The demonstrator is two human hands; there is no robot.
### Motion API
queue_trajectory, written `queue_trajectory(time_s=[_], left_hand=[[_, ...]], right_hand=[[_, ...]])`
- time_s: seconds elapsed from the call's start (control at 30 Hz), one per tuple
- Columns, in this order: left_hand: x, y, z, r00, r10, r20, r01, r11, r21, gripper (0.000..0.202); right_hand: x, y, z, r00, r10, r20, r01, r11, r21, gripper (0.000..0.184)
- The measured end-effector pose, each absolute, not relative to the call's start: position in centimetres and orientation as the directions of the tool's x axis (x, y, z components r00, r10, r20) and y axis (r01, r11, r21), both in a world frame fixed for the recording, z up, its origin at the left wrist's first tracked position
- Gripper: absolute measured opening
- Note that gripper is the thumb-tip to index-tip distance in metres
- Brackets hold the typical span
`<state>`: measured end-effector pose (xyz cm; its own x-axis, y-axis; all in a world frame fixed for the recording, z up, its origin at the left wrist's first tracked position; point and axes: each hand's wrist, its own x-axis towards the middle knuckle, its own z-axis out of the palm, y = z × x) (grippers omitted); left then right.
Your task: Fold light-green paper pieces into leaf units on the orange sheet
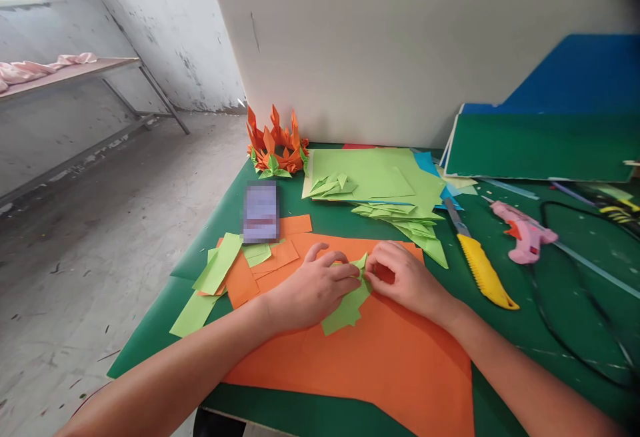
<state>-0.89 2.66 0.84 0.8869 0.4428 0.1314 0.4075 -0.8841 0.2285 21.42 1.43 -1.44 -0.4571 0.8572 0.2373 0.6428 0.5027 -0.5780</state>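
Two hands [317,287] [405,277] touch green paper [344,312] above orange sheet [400,370].

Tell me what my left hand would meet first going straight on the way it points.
Your left hand would likely meet the green paper piece first, with your right hand just beyond; exact depth is unclear.

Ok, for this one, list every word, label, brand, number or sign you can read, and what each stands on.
None can be read.
Phone-like rectangle: pixelated, so any text on it is unreadable.
Pink glue gun: a small dark red patch on the handle, too small to tell whether it bears lettering.
Yellow cutter: no legible marking.
Green paper piece at the hands: no visible print.
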Motion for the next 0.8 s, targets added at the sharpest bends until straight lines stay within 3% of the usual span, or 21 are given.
queue_trajectory(time_s=[0.4, 0.8], left_hand=[[-0.8, 2.4, 0.9, 0.89, 0.45, 0.068, 0.43, -0.881, 0.2, 0.042], [-0.7, 2.6, 1.0, 0.886, 0.46, 0.063, 0.442, -0.877, 0.188, 0.032]], right_hand=[[21.7, 1.5, -1.3, -0.442, 0.877, 0.19, 0.639, 0.456, -0.619, 0.008], [23.8, 1.9, -1.7, -0.679, 0.631, 0.374, 0.472, 0.766, -0.436, 0.025]])
